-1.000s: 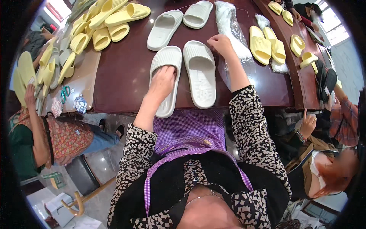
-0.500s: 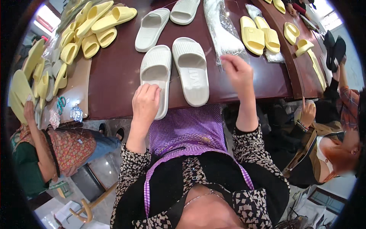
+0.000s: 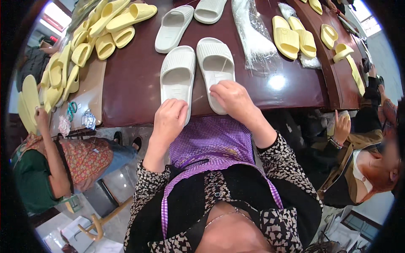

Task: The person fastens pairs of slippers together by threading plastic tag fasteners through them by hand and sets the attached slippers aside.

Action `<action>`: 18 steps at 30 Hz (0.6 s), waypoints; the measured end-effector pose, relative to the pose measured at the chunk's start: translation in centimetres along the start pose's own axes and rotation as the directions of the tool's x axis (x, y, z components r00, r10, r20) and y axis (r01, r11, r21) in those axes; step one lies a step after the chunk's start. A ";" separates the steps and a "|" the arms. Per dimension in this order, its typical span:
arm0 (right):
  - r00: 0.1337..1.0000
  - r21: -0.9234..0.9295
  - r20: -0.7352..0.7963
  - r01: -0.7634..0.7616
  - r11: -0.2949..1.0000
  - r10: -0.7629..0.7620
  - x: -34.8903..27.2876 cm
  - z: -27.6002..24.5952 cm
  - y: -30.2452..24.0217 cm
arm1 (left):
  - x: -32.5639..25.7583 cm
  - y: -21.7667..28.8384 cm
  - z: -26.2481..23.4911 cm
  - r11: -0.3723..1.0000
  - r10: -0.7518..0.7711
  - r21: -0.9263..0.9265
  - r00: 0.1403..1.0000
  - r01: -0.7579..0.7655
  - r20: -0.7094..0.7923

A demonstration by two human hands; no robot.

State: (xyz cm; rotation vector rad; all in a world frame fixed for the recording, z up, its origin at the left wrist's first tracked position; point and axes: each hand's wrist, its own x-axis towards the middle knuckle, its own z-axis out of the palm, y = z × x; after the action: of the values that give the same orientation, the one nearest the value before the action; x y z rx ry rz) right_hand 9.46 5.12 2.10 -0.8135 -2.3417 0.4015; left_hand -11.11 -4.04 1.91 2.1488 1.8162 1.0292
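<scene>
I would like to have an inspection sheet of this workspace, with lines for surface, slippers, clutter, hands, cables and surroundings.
Surface: dark red table, glossy, with a bright reflection at right.
Slippers: left near slipper and right near slipper, pale grey, side by side, straps up; two farther grey slippers beyond them.
Clutter: yellow slippers piled at left, scissors nearby; clear plastic wrapping at right.
Hands: left hand at the left near slipper's heel; right hand over the right near slipper's inner edge; grip unclear.
Cables: nothing seen.
Surroundings: co-workers on both sides; black-seated chair at lower left.
</scene>
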 end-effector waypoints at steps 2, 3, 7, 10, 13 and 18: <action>0.997 0.054 0.071 0.022 0.998 -0.026 -0.5 -0.8 -1.4 | -0.7 0.2 -1.2 0.997 0.015 -0.073 0.994 -0.007 0.110; 0.997 0.052 0.073 0.018 0.999 -0.021 -0.9 -0.9 -1.6 | -1.0 0.4 -1.6 0.994 0.028 -0.113 0.986 -0.009 0.167; 0.990 0.157 0.136 0.003 0.988 -0.025 -1.8 -1.3 -1.4 | -1.1 0.6 -2.5 0.977 0.021 -0.212 0.967 0.034 0.252; 0.982 0.058 0.181 0.044 0.997 -0.054 -0.8 -1.0 0.1 | 0.1 0.2 -2.4 0.991 0.052 -0.132 0.964 -0.018 0.260; 0.985 -0.053 0.166 0.058 0.997 -0.048 1.6 -0.3 2.4 | 2.5 -1.0 -0.9 0.994 0.105 -0.059 0.969 -0.094 0.224; 0.994 -0.236 0.109 0.010 0.972 0.016 4.8 1.4 4.9 | 6.2 -2.8 2.1 0.990 0.132 0.039 0.988 -0.135 0.085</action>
State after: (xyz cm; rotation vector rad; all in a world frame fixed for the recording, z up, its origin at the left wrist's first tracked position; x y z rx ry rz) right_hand 7.78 11.79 0.97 -0.9260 -2.5248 0.1739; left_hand -11.92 2.98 1.33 2.3306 1.6950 0.9190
